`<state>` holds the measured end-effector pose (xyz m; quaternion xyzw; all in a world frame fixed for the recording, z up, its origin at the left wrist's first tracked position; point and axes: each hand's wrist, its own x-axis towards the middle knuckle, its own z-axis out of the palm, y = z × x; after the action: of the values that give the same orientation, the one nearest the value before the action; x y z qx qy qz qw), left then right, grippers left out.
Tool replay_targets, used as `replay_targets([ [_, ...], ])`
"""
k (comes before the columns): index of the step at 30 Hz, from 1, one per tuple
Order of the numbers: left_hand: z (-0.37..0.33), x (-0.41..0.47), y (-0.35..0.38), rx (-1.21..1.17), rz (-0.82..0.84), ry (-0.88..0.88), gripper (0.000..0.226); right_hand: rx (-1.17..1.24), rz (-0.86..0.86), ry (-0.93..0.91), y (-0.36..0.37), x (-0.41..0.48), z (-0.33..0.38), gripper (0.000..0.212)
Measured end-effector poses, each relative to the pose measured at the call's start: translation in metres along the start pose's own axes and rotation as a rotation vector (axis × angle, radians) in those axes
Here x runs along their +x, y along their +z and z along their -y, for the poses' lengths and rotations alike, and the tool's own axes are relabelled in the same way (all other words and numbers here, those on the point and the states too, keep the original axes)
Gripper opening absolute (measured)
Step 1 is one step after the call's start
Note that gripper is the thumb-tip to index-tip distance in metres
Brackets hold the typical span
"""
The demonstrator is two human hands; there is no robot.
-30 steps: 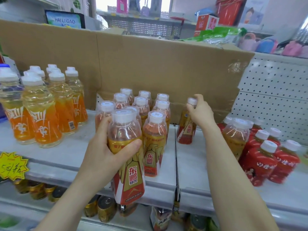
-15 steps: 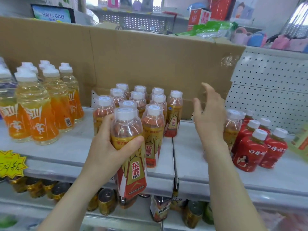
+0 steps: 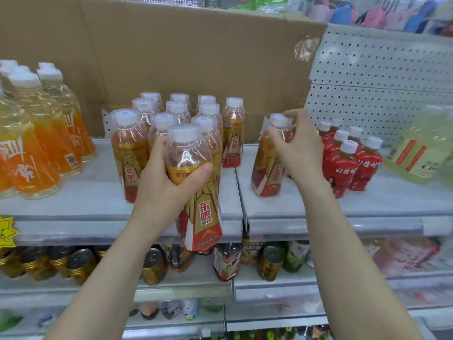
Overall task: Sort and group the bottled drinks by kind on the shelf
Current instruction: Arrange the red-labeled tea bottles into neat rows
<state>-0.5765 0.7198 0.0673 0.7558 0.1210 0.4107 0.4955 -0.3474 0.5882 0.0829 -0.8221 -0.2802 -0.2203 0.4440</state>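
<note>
My right fingers (image 3: 282,138) are curled over the cap and shoulder of the stray bottle (image 3: 267,173), so my right hand (image 3: 299,153) is clamped on it, though its base looks to be down on the shelf (image 3: 73,200). It stands on the right-hand board, just past the seam between the two boards and toward the front edge, just beside the red bottles (image 3: 348,163) it does not belong with. My left hand (image 3: 161,190) is wrapped round the neck of the held bottle (image 3: 203,217), thumb across the front. That one hangs tilted in front of the shelf's front edge, resting on nothing. Half a second ago my right hand was open and empty, just off the end bottle (image 3: 232,133) it had set against the right side of the gold-and-red group (image 3: 176,114). Since then it has crossed to the right and closed on this next stray. So one more of this kind is home, and I judge two are left to join: the one under my right fingers and the one in my left. The group sits at the right end of the left board, back against the cardboard (image 3: 196,57). The orange bottles (image 3: 41,143) keep the left end, well apart, and a pegboard (image 3: 380,82) backs the right board. There is room at the group's right and front, so the stray should slot in beside the end bottle
</note>
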Motion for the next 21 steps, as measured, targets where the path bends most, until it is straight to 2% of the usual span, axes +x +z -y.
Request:
replay_targets([
  [6, 0.001, -0.006, -0.005, 0.023, -0.004, -0.01, 0.047, -0.01, 0.06, -0.05, 0.044, 0.003, 0.04, 0.047],
  [13, 0.004, -0.013, -0.012, 0.032, -0.018, -0.024, 0.049, -0.045, 0.037, -0.072, 0.06, 0.009, 0.045, 0.046],
  [16, 0.002, -0.013, -0.01, 0.029, -0.012, -0.02, 0.051, -0.053, 0.096, -0.07, 0.061, 0.012, 0.043, 0.048],
  [18, -0.001, -0.013, -0.008, 0.008, 0.001, -0.02, 0.049, -0.025, 0.156, -0.081, 0.055, 0.01, 0.044, 0.054],
  [21, -0.006, -0.01, -0.005, -0.028, 0.028, -0.012, 0.052, 0.131, 0.112, -0.088, 0.024, -0.014, 0.052, 0.055],
])
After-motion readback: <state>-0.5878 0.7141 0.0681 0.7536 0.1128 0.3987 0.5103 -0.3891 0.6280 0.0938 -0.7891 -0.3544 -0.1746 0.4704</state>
